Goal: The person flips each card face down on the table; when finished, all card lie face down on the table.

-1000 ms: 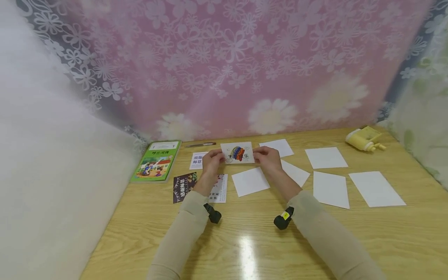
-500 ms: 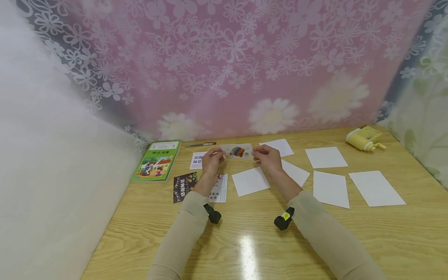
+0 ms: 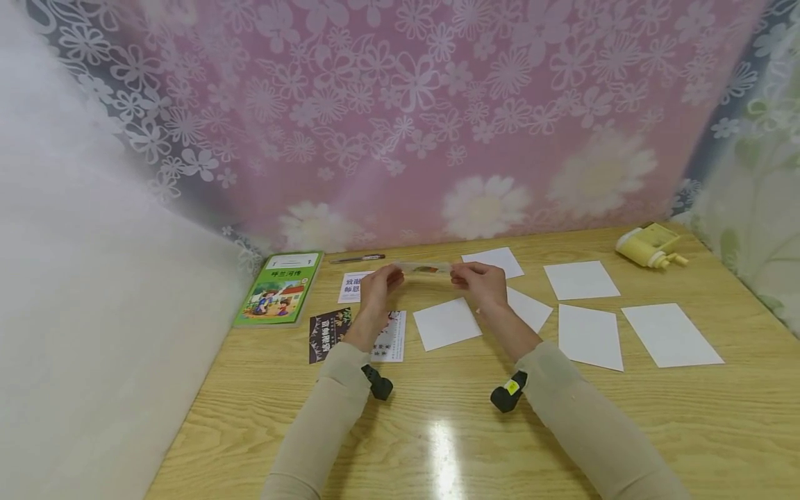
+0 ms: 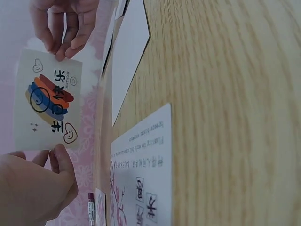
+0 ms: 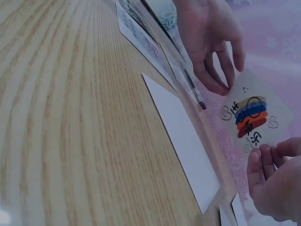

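Birthday card held up in mid-air

Pink flowery cloth takes up the whole back, and below it is a light wood table with a bright patch of glare near the front. Two beige sleeves reach in over it. Green picture-cover book sits way over at the back left, and some pale yellow plastic thing is in the far right corner, can't tell what.

Left hand pinches one side of the card, right hand pinches the opposite side, fingers curled on both. Card's above the table between them, tipped so the head view gets it nearly edge-on. The wrist views show the front: orange, red, blue and yellow strokes, a smiley, little hearts and Chinese lettering.

Six plain white cards lie scattered mid-table and to the right. Three printed ones are near the left arm: a dark one, a blossom one and a white one with purple characters. Smallest thing's the slim pen at the back, just behind that last card.
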A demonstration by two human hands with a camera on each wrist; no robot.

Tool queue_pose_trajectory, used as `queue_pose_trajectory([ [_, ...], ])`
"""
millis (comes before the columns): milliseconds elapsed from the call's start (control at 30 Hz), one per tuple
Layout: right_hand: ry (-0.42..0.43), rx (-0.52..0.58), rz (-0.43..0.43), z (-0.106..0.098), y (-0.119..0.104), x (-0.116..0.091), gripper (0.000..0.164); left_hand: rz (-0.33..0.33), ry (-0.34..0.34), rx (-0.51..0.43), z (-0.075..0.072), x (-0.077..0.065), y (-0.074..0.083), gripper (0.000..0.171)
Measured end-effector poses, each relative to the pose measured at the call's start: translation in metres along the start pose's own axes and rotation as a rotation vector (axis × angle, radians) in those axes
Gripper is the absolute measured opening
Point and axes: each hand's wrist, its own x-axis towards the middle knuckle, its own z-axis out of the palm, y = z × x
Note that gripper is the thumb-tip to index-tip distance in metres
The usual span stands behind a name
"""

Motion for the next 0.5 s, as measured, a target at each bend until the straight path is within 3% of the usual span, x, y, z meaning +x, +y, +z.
queue_pose_trajectory([
  [133, 0.007, -0.016, -0.017, -0.0004, 0.0023, 0.0012, 0.031, -0.004, -0.028, -0.029, 0.0002, 0.0007, -0.0016, 0.03],
  [333, 0.015, -0.082, -0.044, 0.0025, 0.0069, 0.0, 0.023, 0.022, -0.003, 0.089, 0.0023, 0.0036, -0.0071, 0.036],
  [500, 0.027, -0.057, -0.054, 0.0049, 0.0094, 0.0001, 0.033, 0.042, 0.025, 0.135, 0.0022, 0.0031, -0.0089, 0.041],
])
